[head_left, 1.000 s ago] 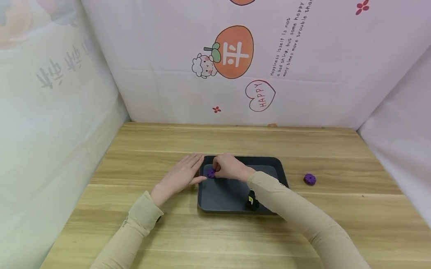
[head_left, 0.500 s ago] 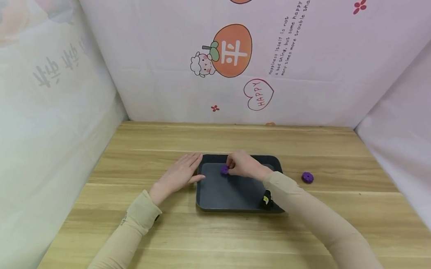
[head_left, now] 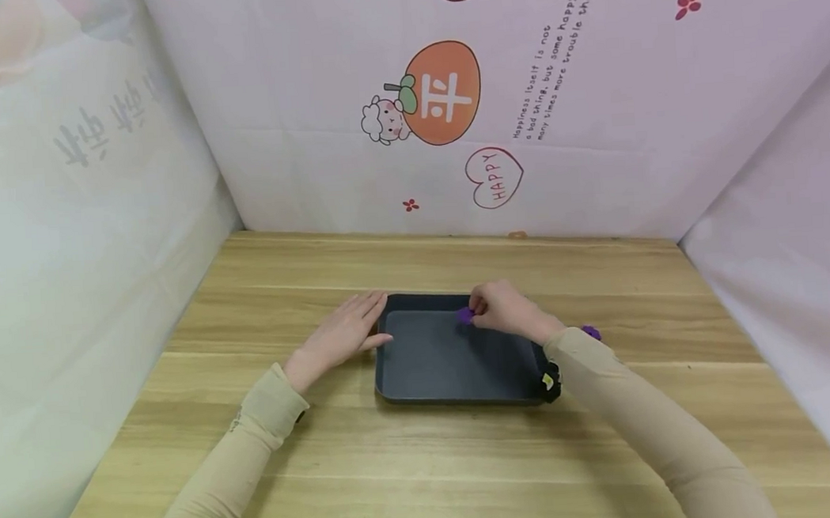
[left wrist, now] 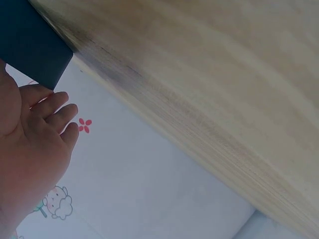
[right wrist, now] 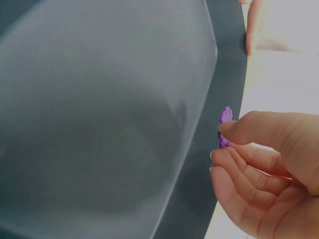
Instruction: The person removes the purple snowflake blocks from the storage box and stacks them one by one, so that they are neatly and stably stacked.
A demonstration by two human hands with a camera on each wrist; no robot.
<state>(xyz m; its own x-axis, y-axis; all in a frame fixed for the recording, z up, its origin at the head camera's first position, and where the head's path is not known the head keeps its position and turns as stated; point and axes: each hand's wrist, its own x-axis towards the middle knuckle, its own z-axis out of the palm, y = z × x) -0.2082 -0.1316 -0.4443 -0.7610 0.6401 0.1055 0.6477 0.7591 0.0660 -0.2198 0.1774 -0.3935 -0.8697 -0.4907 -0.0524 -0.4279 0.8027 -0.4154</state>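
Observation:
My right hand (head_left: 507,310) pinches a small purple notched disc (head_left: 465,316) between thumb and fingers, over the back part of a dark grey rectangular tray (head_left: 428,361). In the right wrist view the purple disc (right wrist: 226,115) is seen edge-on between the thumb and fingertips. My left hand (head_left: 341,332) lies at the tray's left edge, its fingers straight and its thumb at the rim. The left wrist view shows that hand (left wrist: 42,132) touching the corner of the tray (left wrist: 35,45).
A second purple disc (head_left: 591,333) lies on the wooden table (head_left: 314,471) right of the tray, partly hidden behind the right sleeve. A printed white cloth (head_left: 309,162) hangs behind the table, with cloth walls on both sides.
My right hand has moved rightward across the tray from its left end, carrying the pinched purple disc with it. The left hand has stayed at the tray's left edge.

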